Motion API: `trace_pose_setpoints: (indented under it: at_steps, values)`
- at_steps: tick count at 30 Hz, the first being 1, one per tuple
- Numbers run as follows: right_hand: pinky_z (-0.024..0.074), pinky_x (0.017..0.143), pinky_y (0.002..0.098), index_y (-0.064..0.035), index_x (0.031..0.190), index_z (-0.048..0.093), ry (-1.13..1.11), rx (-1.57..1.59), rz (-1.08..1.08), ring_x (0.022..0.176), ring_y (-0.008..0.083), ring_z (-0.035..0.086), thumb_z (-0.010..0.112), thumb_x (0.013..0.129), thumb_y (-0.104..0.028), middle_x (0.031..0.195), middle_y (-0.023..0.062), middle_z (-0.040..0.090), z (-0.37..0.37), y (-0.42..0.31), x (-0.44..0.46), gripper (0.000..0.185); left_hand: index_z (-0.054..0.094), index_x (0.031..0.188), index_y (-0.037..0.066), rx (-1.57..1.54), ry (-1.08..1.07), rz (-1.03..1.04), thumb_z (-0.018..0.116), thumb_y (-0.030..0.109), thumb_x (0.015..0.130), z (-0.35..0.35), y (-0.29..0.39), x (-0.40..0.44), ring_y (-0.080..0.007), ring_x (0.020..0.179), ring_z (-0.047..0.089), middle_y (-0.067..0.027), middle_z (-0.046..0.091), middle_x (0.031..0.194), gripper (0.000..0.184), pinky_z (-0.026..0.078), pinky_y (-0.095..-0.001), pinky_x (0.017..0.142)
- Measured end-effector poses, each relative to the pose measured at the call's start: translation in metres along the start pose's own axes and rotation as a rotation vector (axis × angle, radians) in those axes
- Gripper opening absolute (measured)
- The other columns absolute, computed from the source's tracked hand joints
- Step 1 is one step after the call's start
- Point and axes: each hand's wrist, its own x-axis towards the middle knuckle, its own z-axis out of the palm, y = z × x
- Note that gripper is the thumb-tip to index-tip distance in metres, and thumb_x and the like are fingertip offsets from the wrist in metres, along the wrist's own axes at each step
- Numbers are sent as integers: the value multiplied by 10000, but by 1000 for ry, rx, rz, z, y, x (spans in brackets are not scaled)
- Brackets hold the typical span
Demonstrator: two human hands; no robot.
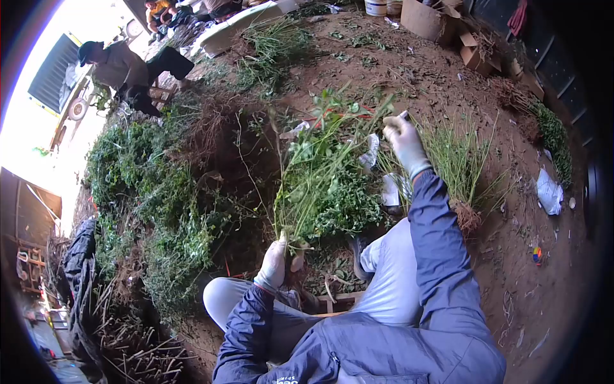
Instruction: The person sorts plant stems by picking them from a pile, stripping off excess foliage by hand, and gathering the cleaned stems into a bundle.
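My left hand (274,264), in a pale glove, is closed around the lower stems of a leafy green plant (304,185). The plant's thin stalks fan upward and to the right from that grip. My right hand (407,144), also gloved, is raised near the plant's upper end with its fingers curled. A small pale tip shows by those fingers, but I cannot make out what it belongs to. Beneath the held plant lies a pile of cut greens (348,208). Beside my right forearm rests a bundle of bare green stems (457,153) with reddish roots.
A large heap of rooted plants (147,192) fills the left side. Beyond it sits another person (121,67) in a cap. Cardboard boxes (476,54) stand at the back right. A white plastic bag (549,192) lies on the dirt floor (511,243), and cut sticks (144,349) lie at lower left.
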Motion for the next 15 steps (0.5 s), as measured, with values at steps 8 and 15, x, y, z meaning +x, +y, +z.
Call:
trace_pose_setpoints:
  at_steps: [8,15]
  values:
    - [599,833,344,-30,1171,730,-5,-13,-250,932,228,743,654,1007,-147,1056,131,769,24,-98,-42,215,728,1016,3,252,418,161,352,558,1128,4,-6,21,-115,511,485,-22,561,598,680,374,-277,514]
    - [585,818,370,-9,1407,614,-383,-199,-156,899,247,756,735,944,-303,1012,181,773,83,-99,-56,562,673,874,29,429,412,187,364,605,1110,2,-14,25,-109,492,461,-19,551,585,694,355,-284,491]
